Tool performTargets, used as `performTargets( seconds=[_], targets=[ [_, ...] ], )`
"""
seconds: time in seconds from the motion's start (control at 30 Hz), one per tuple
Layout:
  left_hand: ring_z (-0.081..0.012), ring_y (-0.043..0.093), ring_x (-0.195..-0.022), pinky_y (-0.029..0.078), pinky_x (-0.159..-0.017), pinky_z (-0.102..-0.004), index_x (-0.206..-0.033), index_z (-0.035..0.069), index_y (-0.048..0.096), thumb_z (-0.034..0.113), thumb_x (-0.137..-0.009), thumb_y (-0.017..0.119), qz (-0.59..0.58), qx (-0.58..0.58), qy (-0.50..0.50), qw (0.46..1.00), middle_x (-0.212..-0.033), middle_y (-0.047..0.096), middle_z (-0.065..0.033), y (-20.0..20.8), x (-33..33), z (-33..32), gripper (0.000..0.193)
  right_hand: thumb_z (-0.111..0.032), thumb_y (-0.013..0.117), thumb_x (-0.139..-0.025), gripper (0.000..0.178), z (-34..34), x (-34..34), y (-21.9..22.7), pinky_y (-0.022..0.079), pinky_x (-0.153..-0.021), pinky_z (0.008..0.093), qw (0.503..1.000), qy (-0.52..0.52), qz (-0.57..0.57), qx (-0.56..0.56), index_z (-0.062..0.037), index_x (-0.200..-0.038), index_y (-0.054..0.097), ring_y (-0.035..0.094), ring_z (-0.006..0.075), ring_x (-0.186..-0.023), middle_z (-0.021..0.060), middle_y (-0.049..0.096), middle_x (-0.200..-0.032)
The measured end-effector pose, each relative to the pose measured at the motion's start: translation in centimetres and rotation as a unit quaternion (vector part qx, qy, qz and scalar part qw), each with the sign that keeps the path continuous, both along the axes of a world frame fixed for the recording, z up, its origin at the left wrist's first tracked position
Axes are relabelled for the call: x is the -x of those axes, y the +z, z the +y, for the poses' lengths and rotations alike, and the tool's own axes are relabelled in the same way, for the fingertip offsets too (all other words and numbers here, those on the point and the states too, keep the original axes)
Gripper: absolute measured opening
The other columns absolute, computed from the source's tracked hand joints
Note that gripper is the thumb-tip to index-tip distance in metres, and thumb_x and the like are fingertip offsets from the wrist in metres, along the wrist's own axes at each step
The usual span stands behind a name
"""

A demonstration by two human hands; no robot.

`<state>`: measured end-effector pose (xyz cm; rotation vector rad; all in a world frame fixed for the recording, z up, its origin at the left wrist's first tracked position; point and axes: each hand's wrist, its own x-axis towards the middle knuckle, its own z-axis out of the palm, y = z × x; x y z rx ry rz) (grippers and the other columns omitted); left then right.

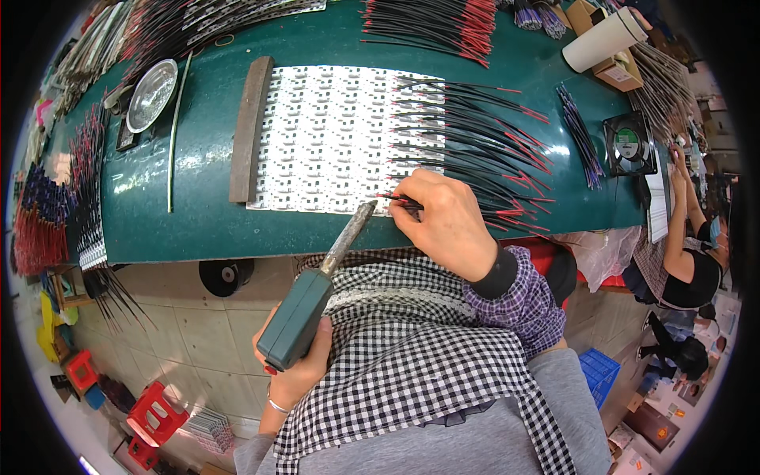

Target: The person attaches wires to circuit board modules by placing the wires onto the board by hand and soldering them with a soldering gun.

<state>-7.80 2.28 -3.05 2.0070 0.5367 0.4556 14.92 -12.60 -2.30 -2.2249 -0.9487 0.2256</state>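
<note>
A white panel of small circuit boards point(317, 142) lies on the green table. Black wires with red ends point(475, 131) run from its right-hand columns out to the right. My left hand point(305, 360) is closed round the green handle of a soldering iron point(297, 317), whose tip points up to the panel's near edge. Close to that tip, my right hand point(451, 226) pinches a black-and-red wire over the panel's near right part. Whether the tip touches the wire or the board is too small to tell.
A brown bar point(252, 131) lies along the panel's left edge. Farther left are a thin rod point(179, 134) and a round metal dish point(152, 95). On the right stand a small fan point(629, 144) and a white tumbler point(604, 39). Another person point(685, 257) works at far right.
</note>
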Motion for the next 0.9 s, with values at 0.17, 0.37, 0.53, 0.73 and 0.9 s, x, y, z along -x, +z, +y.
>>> performTargets(
  seconds=[0.17, 0.37, 0.53, 0.73, 0.9],
  targets=[
    [-0.0169, 0.062, -0.059, 0.049, -0.054, -0.0278, -0.087, -0.002, 0.07, 0.0, -0.076, 0.075, -0.004, 0.019, 0.002, 1.0, -0.078, 0.066, -0.0101, 0.7, -0.5, -0.2, 0.013, -0.008, 0.069, -0.08, 0.011, 0.0, -0.7, 0.3, 0.05, -0.064, 0.0425, 1.0, 0.016, 0.02, 0.014, 0.0026, -0.083, 0.067, 0.063, 0.0331, -0.07, 0.0144, 0.063, -0.077],
    [-0.0175, 0.062, -0.059, 0.049, -0.054, -0.0274, -0.088, -0.003, 0.069, 0.0, -0.076, 0.075, -0.004, 0.008, -0.022, 1.0, -0.078, 0.065, -0.0101, 0.5, -0.7, -0.1, 0.013, -0.009, 0.068, -0.081, 0.012, 0.1, -1.3, 0.6, 0.049, -0.066, 0.045, 0.997, 0.041, 0.055, 0.019, 0.0025, -0.082, 0.067, 0.064, 0.0342, -0.072, 0.0152, 0.064, -0.076],
    [-0.0185, 0.062, -0.061, 0.048, -0.056, -0.0281, -0.087, -0.003, 0.069, 0.0, -0.076, 0.075, 0.022, 0.016, -0.039, 0.999, -0.077, 0.064, -0.0094, 1.1, -0.9, -0.1, 0.014, -0.009, 0.068, -0.082, 0.011, 0.1, -1.0, 0.6, 0.049, -0.068, 0.0443, 0.998, 0.035, 0.043, 0.029, 0.002, -0.083, 0.068, 0.064, 0.0336, -0.073, 0.0149, 0.064, -0.078],
    [-0.0186, 0.064, -0.069, 0.05, -0.061, -0.0307, -0.093, -0.002, 0.071, 0.005, -0.081, 0.077, 0.04, 0.031, 0.011, 0.999, -0.088, 0.069, -0.0099, -0.1, 1.3, -0.4, 0.015, -0.007, 0.066, -0.081, 0.009, -0.1, -0.9, 0.5, 0.049, -0.067, 0.0453, 0.998, 0.034, 0.043, 0.015, 0.002, -0.082, 0.066, 0.063, 0.0348, -0.074, 0.0143, 0.063, -0.077],
    [-0.0114, 0.059, -0.064, 0.046, -0.055, -0.0227, -0.116, -0.005, 0.063, -0.011, -0.079, 0.069, -0.029, 0.181, 0.066, 0.981, -0.097, 0.067, -0.0091, -0.3, 1.4, -0.3, 0.038, -0.01, 0.065, -0.09, 0.012, -0.7, -0.9, 0.7, 0.048, -0.074, 0.043, 0.996, 0.07, 0.048, -0.032, 0.0018, -0.09, 0.065, 0.06, 0.0345, -0.083, 0.0163, 0.057, -0.087]
  ],
)
